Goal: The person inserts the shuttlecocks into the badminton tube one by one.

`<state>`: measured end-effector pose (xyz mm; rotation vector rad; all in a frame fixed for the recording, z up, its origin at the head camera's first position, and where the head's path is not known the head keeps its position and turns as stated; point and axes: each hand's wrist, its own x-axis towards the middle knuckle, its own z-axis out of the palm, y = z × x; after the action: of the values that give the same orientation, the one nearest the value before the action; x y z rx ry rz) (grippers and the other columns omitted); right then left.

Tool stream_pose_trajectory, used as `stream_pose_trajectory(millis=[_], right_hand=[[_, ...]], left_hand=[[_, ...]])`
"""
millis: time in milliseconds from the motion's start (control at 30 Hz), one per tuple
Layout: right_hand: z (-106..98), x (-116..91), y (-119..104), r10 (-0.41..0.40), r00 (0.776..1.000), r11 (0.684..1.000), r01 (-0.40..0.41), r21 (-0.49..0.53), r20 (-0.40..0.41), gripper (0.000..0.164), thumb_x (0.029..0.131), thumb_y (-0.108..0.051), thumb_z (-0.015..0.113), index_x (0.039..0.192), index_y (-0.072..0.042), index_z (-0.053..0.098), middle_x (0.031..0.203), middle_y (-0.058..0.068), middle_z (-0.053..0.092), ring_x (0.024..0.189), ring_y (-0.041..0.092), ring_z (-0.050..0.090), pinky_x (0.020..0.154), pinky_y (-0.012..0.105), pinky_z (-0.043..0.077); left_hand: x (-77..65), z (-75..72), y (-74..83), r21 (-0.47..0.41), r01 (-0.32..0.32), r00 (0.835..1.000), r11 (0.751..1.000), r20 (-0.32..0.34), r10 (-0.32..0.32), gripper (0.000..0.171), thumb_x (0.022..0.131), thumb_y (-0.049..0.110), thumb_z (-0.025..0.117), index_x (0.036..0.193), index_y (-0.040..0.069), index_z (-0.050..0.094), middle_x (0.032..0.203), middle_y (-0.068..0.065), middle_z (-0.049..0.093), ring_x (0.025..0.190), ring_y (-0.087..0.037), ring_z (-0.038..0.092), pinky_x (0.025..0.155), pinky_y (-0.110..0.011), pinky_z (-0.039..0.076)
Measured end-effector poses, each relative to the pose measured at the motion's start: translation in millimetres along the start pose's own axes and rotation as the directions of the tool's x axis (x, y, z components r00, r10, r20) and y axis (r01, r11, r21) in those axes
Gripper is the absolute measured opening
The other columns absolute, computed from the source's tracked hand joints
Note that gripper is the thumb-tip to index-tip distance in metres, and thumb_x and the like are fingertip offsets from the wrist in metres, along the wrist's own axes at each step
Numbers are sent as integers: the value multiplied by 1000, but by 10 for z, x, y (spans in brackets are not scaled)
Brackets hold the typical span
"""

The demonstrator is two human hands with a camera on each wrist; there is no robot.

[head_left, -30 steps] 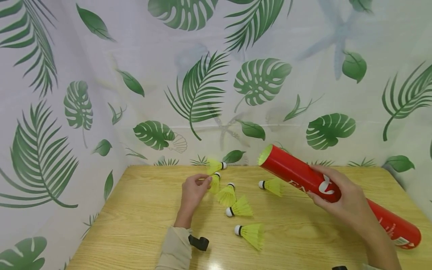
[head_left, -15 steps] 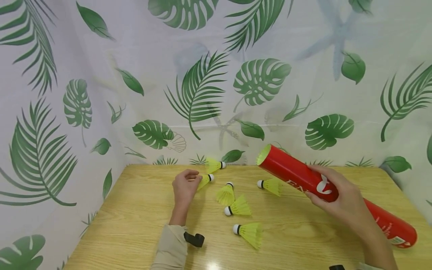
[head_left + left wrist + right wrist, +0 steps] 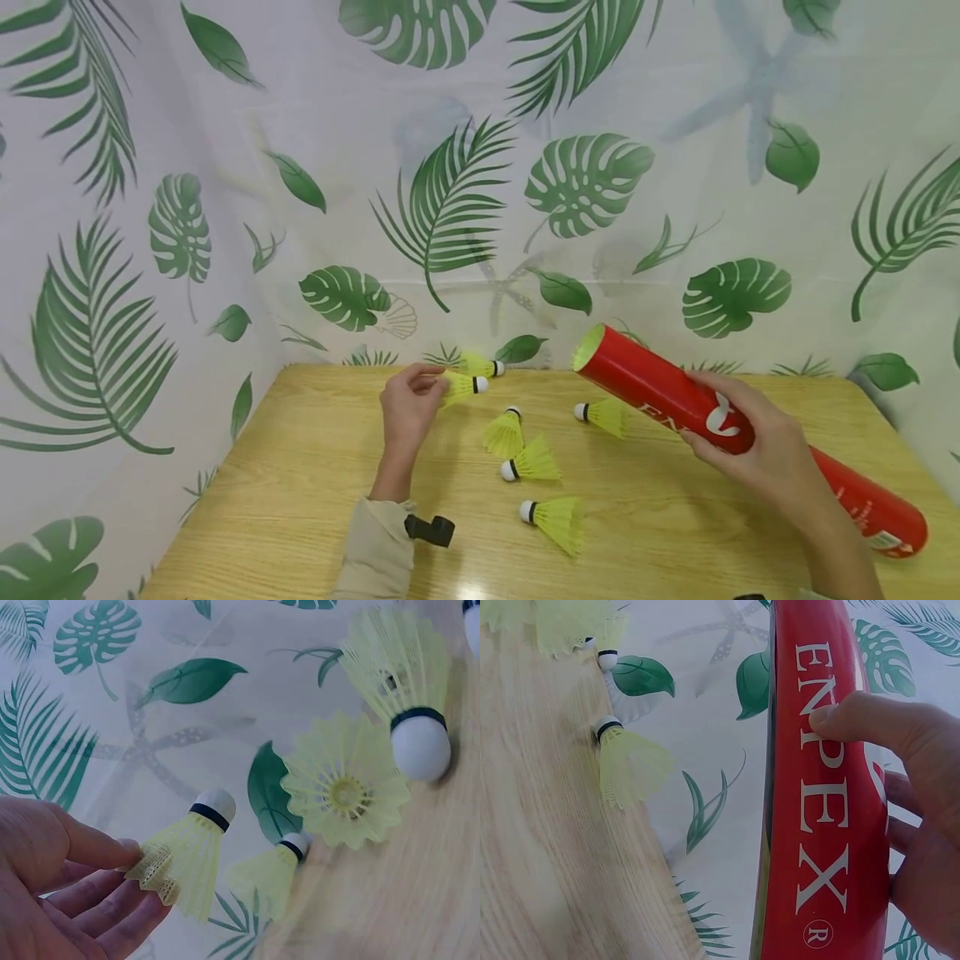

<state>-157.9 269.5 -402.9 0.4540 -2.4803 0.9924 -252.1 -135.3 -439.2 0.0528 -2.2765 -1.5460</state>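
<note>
My left hand (image 3: 408,407) pinches a yellow shuttlecock (image 3: 462,387) by the edge of its skirt, its white cork pointing right. In the left wrist view thumb and fingers hold that shuttlecock (image 3: 187,855) with the cork up, apart from the table. My right hand (image 3: 765,454) grips a red tube (image 3: 652,379) printed with white letters, tilted with its open end up and to the left. Yellow shows inside that end. From the right wrist view, the thumb lies across the lettering of the tube (image 3: 821,825).
Several loose shuttlecocks lie on the wooden table (image 3: 300,483), including one at the back edge (image 3: 474,364), one near the front (image 3: 555,521) and one under the tube (image 3: 603,414). A second red tube (image 3: 873,508) lies at the right. A leaf-patterned cloth (image 3: 465,208) hangs behind.
My left hand has drawn the pinched shuttlecock leftward from the others, then raised it slightly and turned its cork to the right. The right hand and its tube have barely moved.
</note>
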Motion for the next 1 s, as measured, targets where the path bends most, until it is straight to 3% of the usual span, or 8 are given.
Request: stream_pose_trajectory(millis=[267,533,733,1000], right_hand=[[-36,-41,-2,3,1000,1000,-3,0,-18,83,74,-2,91,147,-21,56,135,13,61,107,-4,48,72,11,50],[-68,-31,-15,35,999,999,-35,18,4,83,77,-5,90,149,-21,54,137,16,59,108,35,57,69,14,51],[-67,-23,-59,31,1000,999,-31,22,1,82,77,-4,90,149,-21,54,136,15,60,108,34,59,70,15,51],[-72,-38,-67,33,999,999,-33,23,-4,81,77,-4,90,148,-20,54,134,15,61,106,32,59,70,15,51]], left_hand=[[-51,-16,236,-79,-94,996,992,-16,93,12,87,-4,77,99,0,77,88,-14,76,84,-27,75,77,-31,61],[-98,-47,362,-120,-195,981,973,-25,193,14,89,-4,76,103,-1,77,89,-15,75,83,-29,75,74,-24,60],[-129,-55,444,-167,-204,979,965,-27,202,14,90,-2,77,104,1,77,90,-14,76,83,-28,75,73,-18,58],[-184,-22,563,-222,-229,972,948,-10,233,14,90,-2,76,104,1,77,91,-14,76,82,-29,75,72,-20,58]])
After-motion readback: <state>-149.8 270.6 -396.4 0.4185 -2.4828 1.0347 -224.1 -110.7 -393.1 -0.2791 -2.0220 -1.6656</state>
